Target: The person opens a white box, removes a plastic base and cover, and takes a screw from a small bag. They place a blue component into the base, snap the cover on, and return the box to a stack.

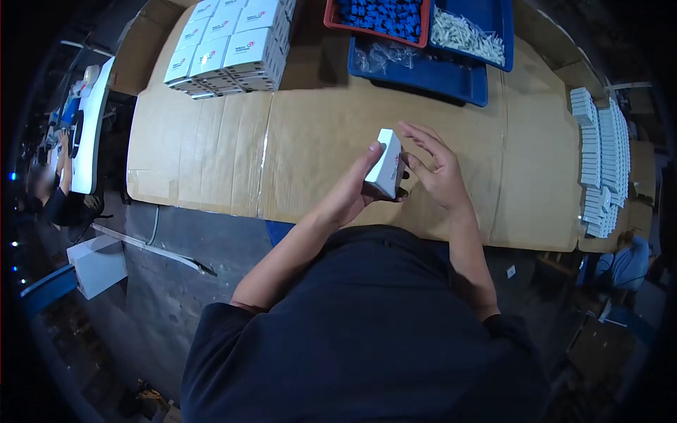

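Note:
A small white box (385,168) with a small printed mark is tilted upright above the near part of the table. My left hand (350,189) is wrapped round its lower left side, with the thumb along one face. To the right of the box, my right hand (442,175) is open, fingers spread and nothing held in it. Its thumb comes close to the printed side; whether it touches cannot be told.
Stacked white boxes (243,44) stand at the back left of the cardboard-covered table (204,151). Behind are a red tray (421,41) of blue parts and blue trays (465,101). White box rows (603,162) line the right. Another person (62,201) sits at far left.

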Demonstrator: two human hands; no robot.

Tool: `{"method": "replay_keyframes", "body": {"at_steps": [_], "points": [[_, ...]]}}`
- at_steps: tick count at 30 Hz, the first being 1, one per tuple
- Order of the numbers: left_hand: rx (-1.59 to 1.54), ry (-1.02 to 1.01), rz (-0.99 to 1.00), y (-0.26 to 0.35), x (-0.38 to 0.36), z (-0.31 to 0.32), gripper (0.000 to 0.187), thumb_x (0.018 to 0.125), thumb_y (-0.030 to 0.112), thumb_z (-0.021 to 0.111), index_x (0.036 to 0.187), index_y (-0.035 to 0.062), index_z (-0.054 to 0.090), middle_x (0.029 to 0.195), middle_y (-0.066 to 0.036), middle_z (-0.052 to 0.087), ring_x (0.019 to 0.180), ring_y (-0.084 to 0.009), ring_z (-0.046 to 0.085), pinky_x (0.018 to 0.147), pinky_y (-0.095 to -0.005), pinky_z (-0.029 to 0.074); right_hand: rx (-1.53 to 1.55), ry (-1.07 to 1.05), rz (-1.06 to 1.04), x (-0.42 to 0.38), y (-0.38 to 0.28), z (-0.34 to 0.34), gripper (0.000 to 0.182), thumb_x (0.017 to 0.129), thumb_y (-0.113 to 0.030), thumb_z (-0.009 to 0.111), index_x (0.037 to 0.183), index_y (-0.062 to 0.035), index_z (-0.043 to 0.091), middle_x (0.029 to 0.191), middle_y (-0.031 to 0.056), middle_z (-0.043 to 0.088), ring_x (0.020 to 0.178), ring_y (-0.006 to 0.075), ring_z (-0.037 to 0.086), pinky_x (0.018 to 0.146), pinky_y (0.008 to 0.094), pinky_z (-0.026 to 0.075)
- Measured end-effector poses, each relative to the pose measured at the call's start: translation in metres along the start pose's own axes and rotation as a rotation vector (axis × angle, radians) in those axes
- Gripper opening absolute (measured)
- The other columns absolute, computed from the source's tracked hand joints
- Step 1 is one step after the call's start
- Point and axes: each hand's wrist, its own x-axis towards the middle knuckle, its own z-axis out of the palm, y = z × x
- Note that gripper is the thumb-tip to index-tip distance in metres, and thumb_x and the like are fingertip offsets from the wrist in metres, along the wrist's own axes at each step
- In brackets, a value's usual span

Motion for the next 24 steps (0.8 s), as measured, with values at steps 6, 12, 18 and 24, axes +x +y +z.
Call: {"method": "replay_keyframes", "body": {"at_steps": [6, 12, 18, 24], "points": [[0.047, 0.01, 0.04, 0.0, 0.006, 0.012, 0.06, 0.109, 0.055, 0.043, 0.142, 0.0059, 0.048, 0.118, -0.012, 0.065, 0.104, -0.0229, 0.068, 0.095, -0.0444, 0.058, 0.123, 0.029, -0.037, -0.008, 0.001, 0.017, 0.043, 0.101, -0.015, 0.062, 0.141, 0.0008, 0.059, 0.136, 0.0148, 0.061, 0.127, 0.0257, 0.058, 0.11, 0.0351, 0.043], [0.026, 0.156, 0.103, -0.006, 0.005, 0.012, 0.057, 0.109, 0.054, 0.042, 0.14, 0.0063, 0.05, 0.116, -0.01, 0.067, 0.105, -0.0207, 0.069, 0.094, -0.0408, 0.059, 0.062, -0.034, -0.105, -0.002, 0.001, 0.028, 0.055, 0.097, -0.023, 0.063, 0.146, 0.0006, 0.053, 0.138, 0.0179, 0.057, 0.13, 0.0287, 0.056, 0.11, 0.0365, 0.043], [0.002, 0.202, 0.087, 0.017, 0.004, 0.027, 0.057, 0.107, 0.058, 0.044, 0.136, 0.009, 0.053, 0.114, -0.008, 0.067, 0.102, -0.02, 0.07, 0.096, -0.0382, 0.057, -0.122, -0.094, -0.212, 0.007, 0.005, 0.026, 0.079, 0.09, -0.035, 0.069, 0.156, 0.0003, 0.042, 0.151, 0.0229, 0.046, 0.135, 0.0393, 0.052, 0.109, 0.0447, 0.047], [0.05, 0.181, 0.113, 0.015, 0.009, 0.031, 0.059, 0.107, 0.06, 0.044, 0.137, 0.0101, 0.051, 0.116, -0.004, 0.065, 0.105, -0.0147, 0.065, 0.096, -0.032, 0.053, -0.24, 0.054, -0.438, 0.02, 0.014, 0.031, 0.077, 0.096, -0.047, 0.064, 0.148, 0.0086, 0.048, 0.143, 0.0285, 0.052, 0.13, 0.0435, 0.056, 0.108, 0.0461, 0.049]]}}
